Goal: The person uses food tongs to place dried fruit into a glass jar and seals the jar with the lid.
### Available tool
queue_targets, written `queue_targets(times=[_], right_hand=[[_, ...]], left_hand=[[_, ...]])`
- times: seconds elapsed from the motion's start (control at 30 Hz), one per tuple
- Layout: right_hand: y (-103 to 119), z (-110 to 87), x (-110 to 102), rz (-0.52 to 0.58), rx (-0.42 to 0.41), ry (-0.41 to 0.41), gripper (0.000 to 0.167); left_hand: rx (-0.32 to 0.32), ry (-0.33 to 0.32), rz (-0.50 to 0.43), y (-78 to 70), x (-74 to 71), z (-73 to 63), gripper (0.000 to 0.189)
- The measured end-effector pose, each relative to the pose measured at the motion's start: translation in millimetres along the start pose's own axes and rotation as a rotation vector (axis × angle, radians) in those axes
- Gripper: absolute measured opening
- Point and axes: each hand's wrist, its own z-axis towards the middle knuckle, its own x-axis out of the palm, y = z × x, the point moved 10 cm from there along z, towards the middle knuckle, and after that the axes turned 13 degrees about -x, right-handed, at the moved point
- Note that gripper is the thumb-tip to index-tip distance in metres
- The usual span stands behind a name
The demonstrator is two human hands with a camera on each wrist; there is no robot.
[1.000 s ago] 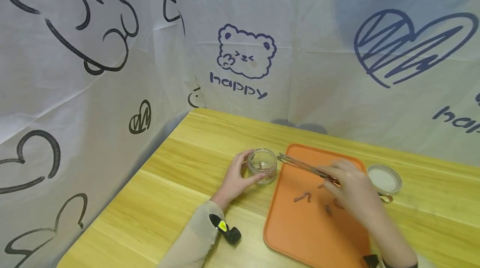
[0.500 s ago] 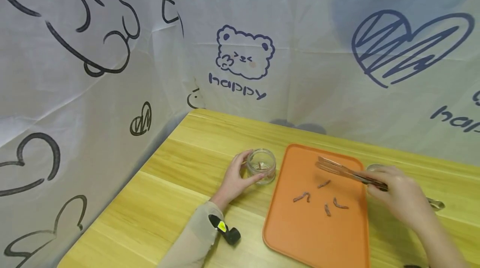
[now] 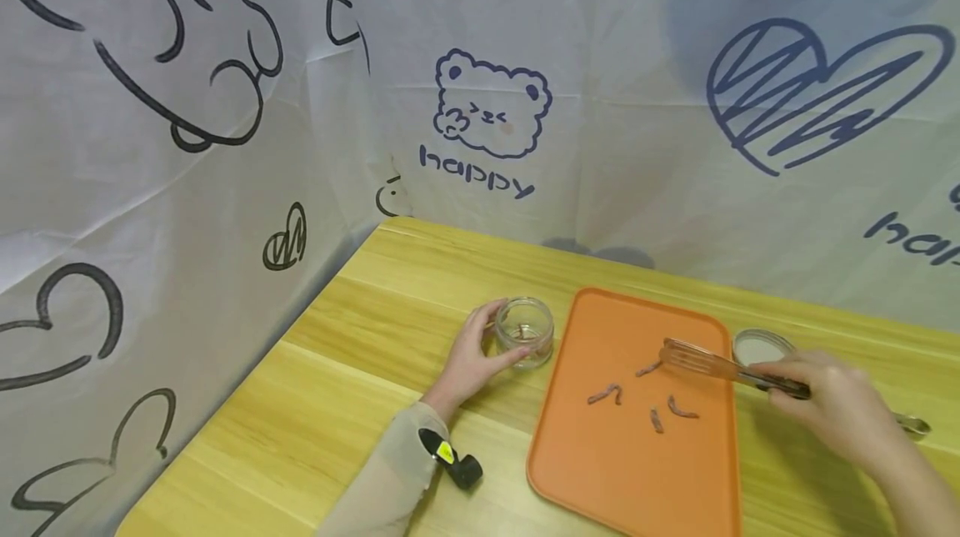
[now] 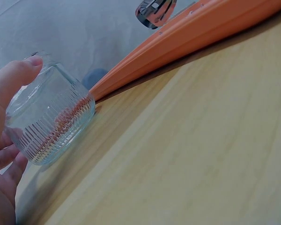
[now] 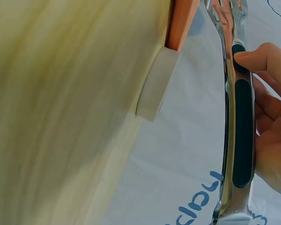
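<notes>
My left hand (image 3: 471, 363) holds a clear glass jar (image 3: 527, 335) at its side, thumb on the near side and fingers behind. The jar stands uncovered on the table; in the left wrist view, small reddish-brown bits show through its ribbed wall. With my right hand (image 3: 834, 404) I grip metal tongs (image 3: 708, 363), the thumb on a dark handle inset (image 5: 243, 131). Their slotted tips are over the orange tray (image 3: 630, 470), right at the end of a thin brown strip (image 3: 647, 369). Several similar strips, one of them bent (image 3: 604, 393), lie scattered nearby on the tray.
A round lid (image 3: 756, 347) lies by the tray's right edge, partly behind my right hand. The tray has a low raised rim. White cloth with drawings (image 3: 495, 120) hangs along the back and left of the wooden table (image 3: 390, 295).
The tongs have moved from beside the jar rightward over the tray, then down to the upper strip. My left hand has stayed on the jar.
</notes>
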Motion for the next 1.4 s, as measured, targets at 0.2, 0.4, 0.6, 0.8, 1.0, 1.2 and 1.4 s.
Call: queue_targets(times=[0.2, 0.4, 0.6, 0.8, 1.0, 1.2, 1.4], right_hand=[[-1.7, -0.5, 7.1, 0.035, 0.011, 0.027, 0.031], [-3.8, -0.3, 11.4, 0.061, 0.034, 0.06, 0.028], [-2.3, -2.0, 8.6, 0.037, 0.019, 0.024, 0.027], [-1.0, -1.6, 8.6, 0.04, 0.035, 0.021, 0.026], [4.8, 2.5, 0.8, 0.041, 0.034, -0.013, 0.024], [12.4, 8.1, -9.6, 0.033, 0.014, -0.067, 0.024], [20.6, 15.3, -14.8, 0.027, 0.0, -0.081, 0.029]], left_hand=[[0.009, -0.008, 0.003, -1.8, -0.3, 0.5, 0.072], [0.007, -0.006, 0.005, -2.8, -0.2, 0.8, 0.072], [0.007, 0.002, 0.0, -2.9, 0.0, 1.5, 0.072], [0.012, 0.001, 0.001, -3.8, -0.3, 0.9, 0.071], [0.008, -0.001, 0.006, -2.8, -0.4, 0.5, 0.072], [0.001, -0.001, -0.001, -2.8, -0.9, -0.9, 0.071], [-0.012, 0.003, 0.003, 3.6, 0.5, 1.6, 0.072]])
